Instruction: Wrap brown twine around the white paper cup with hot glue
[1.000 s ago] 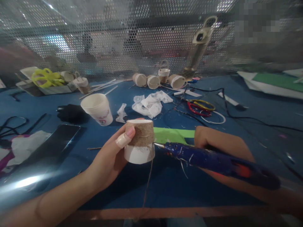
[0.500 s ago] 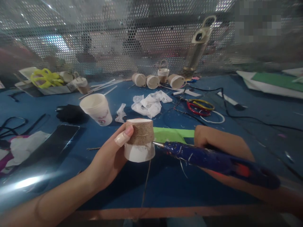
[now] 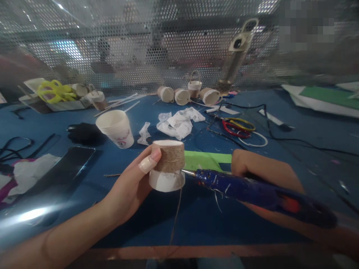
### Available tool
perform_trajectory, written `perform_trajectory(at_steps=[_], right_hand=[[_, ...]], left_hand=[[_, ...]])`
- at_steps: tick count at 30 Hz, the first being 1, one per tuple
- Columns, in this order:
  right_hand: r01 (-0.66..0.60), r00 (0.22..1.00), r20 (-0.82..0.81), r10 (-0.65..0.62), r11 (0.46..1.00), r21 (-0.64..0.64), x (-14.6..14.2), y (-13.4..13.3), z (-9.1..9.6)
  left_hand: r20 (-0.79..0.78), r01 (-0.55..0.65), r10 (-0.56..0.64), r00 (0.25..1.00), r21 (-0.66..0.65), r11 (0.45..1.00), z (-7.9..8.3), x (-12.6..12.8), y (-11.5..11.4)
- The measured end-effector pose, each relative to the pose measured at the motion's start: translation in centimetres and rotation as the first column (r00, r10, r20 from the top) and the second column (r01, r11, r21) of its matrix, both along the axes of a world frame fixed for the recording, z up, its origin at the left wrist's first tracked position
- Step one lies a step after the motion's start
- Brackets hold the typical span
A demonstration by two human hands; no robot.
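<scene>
My left hand (image 3: 131, 185) grips an upturned white paper cup (image 3: 167, 166), thumb pressed on the brown twine wound round its upper half. A loose strand of twine (image 3: 175, 218) hangs from the cup toward the table's near edge. My right hand (image 3: 260, 170) is wrapped round a blue glue gun (image 3: 252, 190). The gun's metal nozzle touches the cup's right side just below the twine. A green paper strip (image 3: 206, 160) lies on the table behind the gun.
On the blue table (image 3: 196, 220) stand a white paper cup (image 3: 115, 129), a black phone (image 3: 60, 170), crumpled white paper (image 3: 179, 123), red and yellow scissors (image 3: 238, 127), a black cable (image 3: 294, 139), several twine-wrapped cups (image 3: 183, 95) and a tray with yellow scissors (image 3: 53, 91). A perforated metal screen (image 3: 140, 45) closes the back.
The cup in my left hand has turned slightly and shifted a little right. The glue gun nozzle stays against its side.
</scene>
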State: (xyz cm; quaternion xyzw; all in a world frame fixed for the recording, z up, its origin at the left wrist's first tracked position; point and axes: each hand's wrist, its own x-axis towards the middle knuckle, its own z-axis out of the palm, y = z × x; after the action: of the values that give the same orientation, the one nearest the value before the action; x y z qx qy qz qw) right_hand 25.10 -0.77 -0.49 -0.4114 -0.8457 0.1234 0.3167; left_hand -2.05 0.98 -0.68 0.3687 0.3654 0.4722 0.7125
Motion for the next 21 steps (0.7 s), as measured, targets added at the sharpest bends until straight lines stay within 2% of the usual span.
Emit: perform_trajectory(at_steps=[4,8,21], right_hand=[[0.057,0.998,-0.037,-0.057,0.998,0.021,-0.23,-0.16,0.11],[0.002,1.0,0.012,-0.002,1.0,0.03,0.23,0.1,0.02],[0.009,1.0,0.025,-0.009,1.0,0.015,0.24,0.01,0.33]], left_hand=[[0.025,-0.004,0.004,1.0,-0.011,1.0,0.04,0.08,0.01],[0.053,-0.02,0.02,0.998,0.0,1.0,-0.01,0.15,0.12],[0.033,-0.016,0.017,0.999,-0.008,1.0,-0.31,-0.02,0.12]])
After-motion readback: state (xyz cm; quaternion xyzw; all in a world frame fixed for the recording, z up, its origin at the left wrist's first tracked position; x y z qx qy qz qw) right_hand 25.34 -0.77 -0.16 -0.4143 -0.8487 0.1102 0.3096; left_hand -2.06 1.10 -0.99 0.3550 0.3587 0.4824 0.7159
